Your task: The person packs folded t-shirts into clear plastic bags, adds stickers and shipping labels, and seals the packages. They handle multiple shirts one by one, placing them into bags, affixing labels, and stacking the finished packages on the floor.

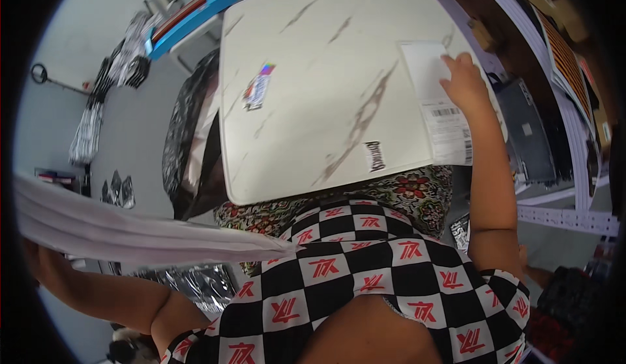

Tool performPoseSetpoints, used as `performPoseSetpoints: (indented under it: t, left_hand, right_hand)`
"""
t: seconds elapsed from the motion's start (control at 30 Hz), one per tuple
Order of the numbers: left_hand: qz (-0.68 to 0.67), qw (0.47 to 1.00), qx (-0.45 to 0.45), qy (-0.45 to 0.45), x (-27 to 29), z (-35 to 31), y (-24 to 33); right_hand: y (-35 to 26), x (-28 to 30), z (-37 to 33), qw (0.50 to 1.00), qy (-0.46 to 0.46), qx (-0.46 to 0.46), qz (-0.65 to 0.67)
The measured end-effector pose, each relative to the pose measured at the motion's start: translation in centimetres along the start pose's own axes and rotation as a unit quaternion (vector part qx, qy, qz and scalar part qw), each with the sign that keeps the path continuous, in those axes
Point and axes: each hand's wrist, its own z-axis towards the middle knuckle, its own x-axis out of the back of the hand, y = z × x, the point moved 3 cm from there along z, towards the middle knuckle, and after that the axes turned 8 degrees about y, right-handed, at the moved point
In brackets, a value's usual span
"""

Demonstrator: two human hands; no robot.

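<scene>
My right hand (pixel 464 82) lies at the right edge of a white marble-patterned table (pixel 306 103), fingers apart, on or just over a strip of white shipping labels (pixel 450 129). The strip's upper part is blank; the lower part carries barcodes and hangs past the near edge. At the far left, my left hand (pixel 38 263) is half lost in the dark rim, closed at the end of a long white cloth (pixel 143 230). The cloth stretches taut across to my chest. Its fingers are mostly hidden.
Two small stickers, one colourful (pixel 258 89) and one black-and-white (pixel 374 156), sit on the tabletop. A black plastic bag (pixel 186 136) hangs at its left side. Beyond stands a blue box (pixel 192 15). Shelving (pixel 567 219) holds goods at right. Plastic-wrapped packages (pixel 195 282) lie on the floor.
</scene>
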Motion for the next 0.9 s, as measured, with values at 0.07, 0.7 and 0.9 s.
performPoseSetpoints:
  t: [0.07, 0.7, 0.9]
  left_hand:
    - [0.01, 1.0, 0.02, -0.02, 3.5, -1.5, -1.9]
    - [0.02, 0.955, 0.096, -0.281, 18.4, -9.7, -11.2]
    - [-0.052, 0.994, 0.068, -0.068, 7.9, -9.5, -6.7]
  right_hand:
    - [-4.8, 0.0, 1.1, 0.991, 0.06, 0.091, 0.071]
    - [-21.3, -4.0, -9.5, 0.814, -0.124, 0.524, 0.218]
    - [-17.6, -1.4, -13.3, 0.821, -0.151, 0.495, 0.241]
